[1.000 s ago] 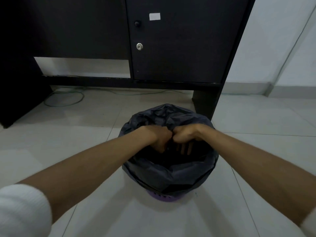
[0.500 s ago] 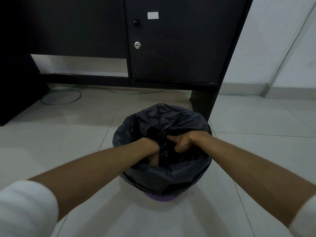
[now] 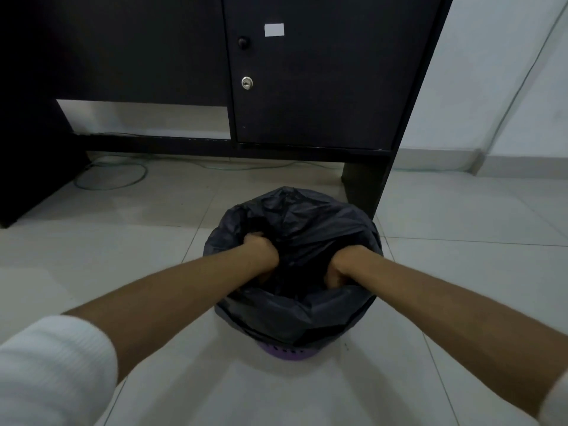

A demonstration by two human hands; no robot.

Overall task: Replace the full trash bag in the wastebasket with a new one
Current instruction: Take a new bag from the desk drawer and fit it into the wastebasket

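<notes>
A purple wastebasket (image 3: 290,354) stands on the tiled floor in front of me, lined with a black trash bag (image 3: 307,222) whose edge drapes over the rim. Both my hands reach down into the bag's mouth. My left hand (image 3: 261,253) is at the bag's left side, fingers curled into the plastic. My right hand (image 3: 339,267) is at the right side, fingers also buried in the plastic. The fingertips of both hands and the inside of the bag are hidden in the dark folds.
A dark desk with a locked cabinet door (image 3: 319,87) stands just behind the wastebasket; its leg (image 3: 362,186) is close to the bag's right rear. A green cable (image 3: 110,176) loops on the floor under the desk. White wall and tiled floor lie to the right.
My hands were together at the middle of the bag's mouth; they have moved apart to the left and right sides, spreading the plastic inside the basket.
</notes>
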